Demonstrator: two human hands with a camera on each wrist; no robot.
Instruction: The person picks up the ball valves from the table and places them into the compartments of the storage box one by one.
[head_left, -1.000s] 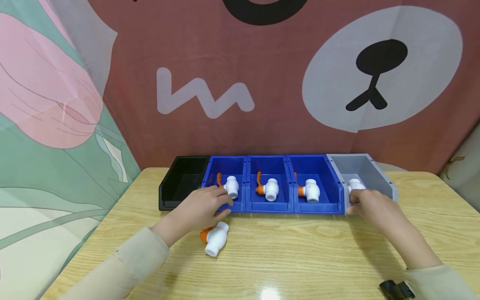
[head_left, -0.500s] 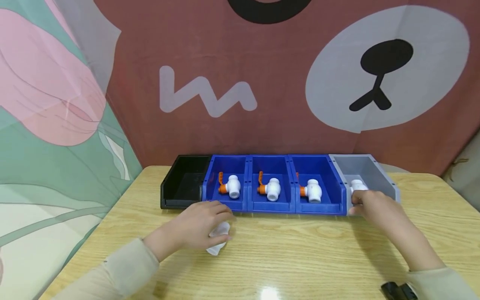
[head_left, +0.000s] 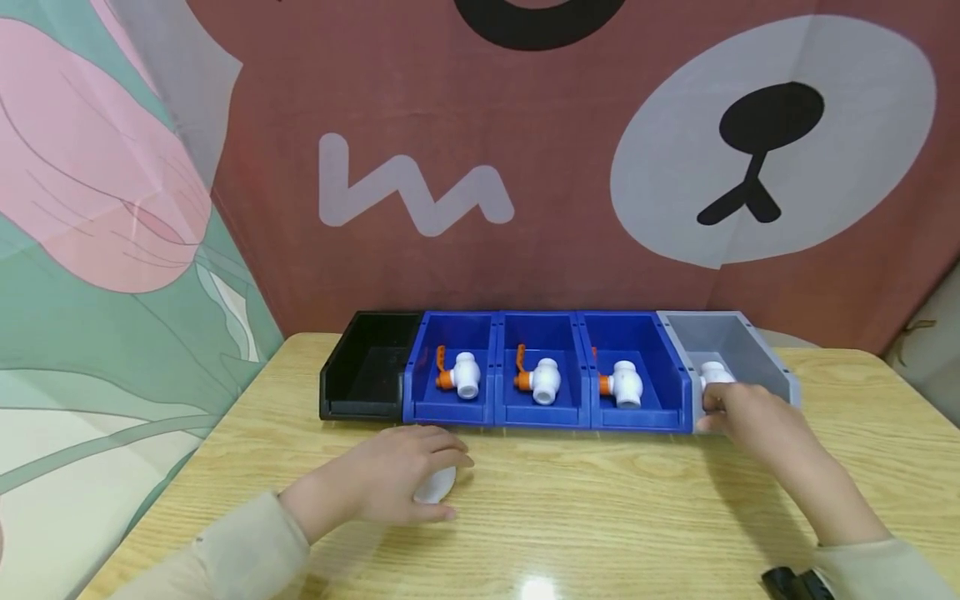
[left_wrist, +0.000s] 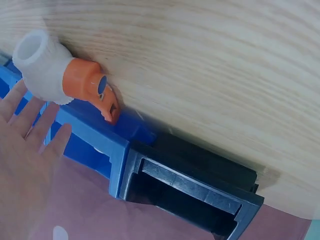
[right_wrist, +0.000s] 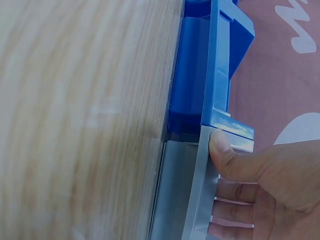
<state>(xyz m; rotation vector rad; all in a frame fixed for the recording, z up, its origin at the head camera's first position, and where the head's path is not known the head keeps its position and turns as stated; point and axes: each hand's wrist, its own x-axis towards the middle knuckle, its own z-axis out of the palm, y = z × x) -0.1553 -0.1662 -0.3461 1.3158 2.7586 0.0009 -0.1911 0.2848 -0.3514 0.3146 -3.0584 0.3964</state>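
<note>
A white ball valve [head_left: 437, 485] with an orange handle [left_wrist: 82, 79] lies on the wooden table, left of centre. Over it hovers my left hand [head_left: 397, 477], thumb and fingers spread around its sides and partly covering it. In the left wrist view those fingers are extended beside the white body. At the right end of the row, my right hand [head_left: 757, 417] grips the front wall of the grey bin [right_wrist: 175, 187], thumb outside and fingers inside. Another white valve [head_left: 714, 372] sits in that bin just behind the fingers, its lower part hidden.
Three blue bins [head_left: 536, 329] stand in the row, each bearing an orange-handled white valve [head_left: 545, 382]. A black bin [head_left: 367, 375] forms the left end. Behind the table [head_left: 585, 500] hangs a printed cloth [head_left: 562, 167]. A small black object [head_left: 797, 582] shows by the right sleeve.
My left hand has come back from the front of the left blue bin and now covers most of the valve on the table. The right hand stays on the grey bin.
</note>
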